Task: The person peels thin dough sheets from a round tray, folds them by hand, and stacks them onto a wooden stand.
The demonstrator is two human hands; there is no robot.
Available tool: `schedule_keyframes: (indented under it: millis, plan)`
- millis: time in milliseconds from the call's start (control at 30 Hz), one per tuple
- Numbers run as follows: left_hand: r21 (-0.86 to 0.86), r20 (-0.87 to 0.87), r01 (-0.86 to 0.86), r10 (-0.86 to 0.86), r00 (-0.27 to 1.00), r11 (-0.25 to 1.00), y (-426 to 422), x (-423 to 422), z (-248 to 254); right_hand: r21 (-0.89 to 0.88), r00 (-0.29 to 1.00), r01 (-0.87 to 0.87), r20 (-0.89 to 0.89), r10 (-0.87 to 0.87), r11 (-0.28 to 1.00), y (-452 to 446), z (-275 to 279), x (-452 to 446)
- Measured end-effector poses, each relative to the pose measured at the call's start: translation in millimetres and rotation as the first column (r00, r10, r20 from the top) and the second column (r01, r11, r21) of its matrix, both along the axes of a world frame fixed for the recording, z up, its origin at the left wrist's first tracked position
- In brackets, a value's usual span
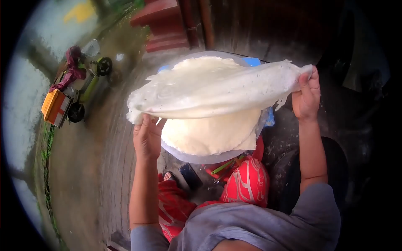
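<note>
A thin, pale, translucent dough sheet (217, 90) stretches between my two hands, sagging a little in the middle with ragged edges. Its near left corner is pinched in my left hand (146, 136). At the far right end, my right hand (306, 96) grips the other corner between thumb and fingers, held higher. Under the raised sheet lies a round pile of similar cream-coloured sheets (211, 134), partly covered from view. That pile rests on a round, pale translucent tray (197, 159), whose rim shows at the front.
A blue piece (270, 118) sticks out beneath the tray. Near my feet are a dark phone (190, 175) and a green-handled tool (222, 167) by something red. A scooter (79, 88) stands at the left, and red steps (165, 25) rise beyond the tray.
</note>
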State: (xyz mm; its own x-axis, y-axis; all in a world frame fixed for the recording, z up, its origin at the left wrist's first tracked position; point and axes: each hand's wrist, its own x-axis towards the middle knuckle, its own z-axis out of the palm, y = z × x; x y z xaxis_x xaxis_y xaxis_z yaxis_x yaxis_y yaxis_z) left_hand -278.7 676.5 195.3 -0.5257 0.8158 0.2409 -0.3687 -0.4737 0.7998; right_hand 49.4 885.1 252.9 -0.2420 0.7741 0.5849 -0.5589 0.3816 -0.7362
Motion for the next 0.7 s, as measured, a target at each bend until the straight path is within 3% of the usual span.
schedule_keyframes:
  millis: [133, 200, 267, 333, 467, 633, 700]
  plan:
    - [-0.398, 0.274, -0.015, 0.135, 0.952, 0.917, -39.6, 35.1, -98.5, -0.401, 0.984, 0.076, 0.180, -0.003, 0.913, -46.2, -120.3, 15.0]
    - [-0.579, 0.353, 0.046, 0.199, 0.914, 0.814, -60.0, 53.8, -135.7, -0.490, 0.968, 0.075, 0.244, 0.054, 0.869, -62.4, -177.0, 37.4]
    - [-0.657, 0.442, 0.128, 0.241, 0.864, 0.743, -86.1, 70.2, -160.7, -0.571, 0.969, 0.089, 0.240, 0.062, 0.816, -86.4, -186.0, 49.5]
    - [-0.741, 0.448, 0.159, 0.305, 0.840, 0.652, -105.2, 90.1, -153.5, -0.645, 0.970, 0.101, 0.234, 0.070, 0.758, -94.7, -184.6, 54.9]
    - [-0.729, 0.536, 0.233, 0.326, 0.779, 0.643, -124.7, 90.1, -123.8, -0.615, 0.981, 0.046, 0.175, 0.080, 0.787, -91.2, -146.2, 42.6]
    - [-0.512, 0.713, 0.122, 0.342, 0.612, 0.850, -79.8, 43.5, -101.8, -0.580, 0.977, -0.038, 0.149, 0.152, 0.814, -14.8, -114.9, -45.8]
    - [-0.382, 0.832, 0.088, 0.301, 0.467, 0.920, -50.7, 9.6, -110.2, -0.634, 0.962, -0.048, 0.180, 0.207, 0.772, 36.2, -119.8, -91.0]
